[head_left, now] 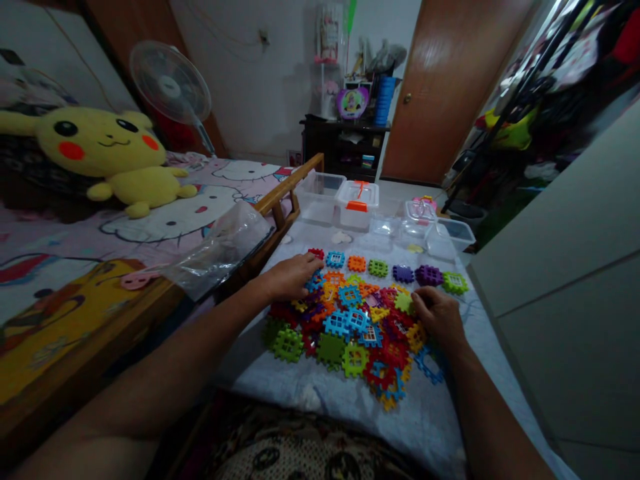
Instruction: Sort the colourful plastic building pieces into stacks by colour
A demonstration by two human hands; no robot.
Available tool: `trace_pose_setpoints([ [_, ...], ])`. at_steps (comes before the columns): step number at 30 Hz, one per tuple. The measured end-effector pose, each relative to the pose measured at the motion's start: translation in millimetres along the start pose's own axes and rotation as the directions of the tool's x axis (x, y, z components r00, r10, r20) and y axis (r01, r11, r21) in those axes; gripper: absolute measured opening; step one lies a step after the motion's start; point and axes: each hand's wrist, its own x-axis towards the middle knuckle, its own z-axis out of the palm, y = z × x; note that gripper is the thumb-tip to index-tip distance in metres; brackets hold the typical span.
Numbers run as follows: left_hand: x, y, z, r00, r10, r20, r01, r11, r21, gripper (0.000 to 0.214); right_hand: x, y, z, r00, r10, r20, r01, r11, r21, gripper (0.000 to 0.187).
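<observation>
A heap of coloured notched plastic building blocks lies on the cloth-covered table in front of me, with red, orange, yellow, green, blue and purple pieces mixed. My left hand (295, 275) reaches over the heap's far left side. Its closed fingers are at a red block (316, 253), the leftmost of a row behind the heap. On the right, my right hand (441, 315) has thumb and fingertips pinched at the edge of a light green block (404, 303). Along the row stand a blue block (335, 259), an orange block (357, 264), a purple block (429, 275) and several others.
Clear plastic boxes (320, 203) and an orange-latched lidded box (359, 200) stand at the table's far end. To the left, a wooden bed rail (280, 193) borders a bed with a clear plastic bag (225, 247) and a yellow plush toy (125, 160). A pale cabinet (560, 280) flanks the right.
</observation>
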Motion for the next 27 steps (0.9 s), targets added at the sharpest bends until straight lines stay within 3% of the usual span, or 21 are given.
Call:
trace_pose_setpoints([
  [5,-3.7,-2.3,16.7,0.998,0.017,0.056,-0.013,0.997,-0.072,0.058,-1.4,-0.7,0.4,1.000,0.007,0.010,-0.007,1.000,-0.013,0.026],
  [9,-7.5,-5.1,15.1,0.999,0.015,0.036,-0.012,0.996,-0.091,0.056,-0.9,0.4,0.7,1.000,0.002,0.011,-0.002,1.000,-0.022,0.026],
  [13,-10.0,-2.6,9.7,0.999,0.045,-0.016,-0.046,0.999,-0.011,0.054,-0.5,1.0,0.8,1.000,0.009,0.011,-0.009,1.000,-0.010,0.027],
  [20,-2.8,7.6,15.6,0.970,0.242,-0.015,-0.234,0.949,0.213,0.032,-0.5,0.5,0.3,1.000,0.003,0.006,-0.003,1.000,0.001,0.026],
  [27,0.2,7.6,15.7,0.966,0.258,0.017,-0.253,0.931,0.264,0.029,-0.5,1.7,0.9,1.000,0.013,0.016,-0.013,1.000,0.005,0.028],
])
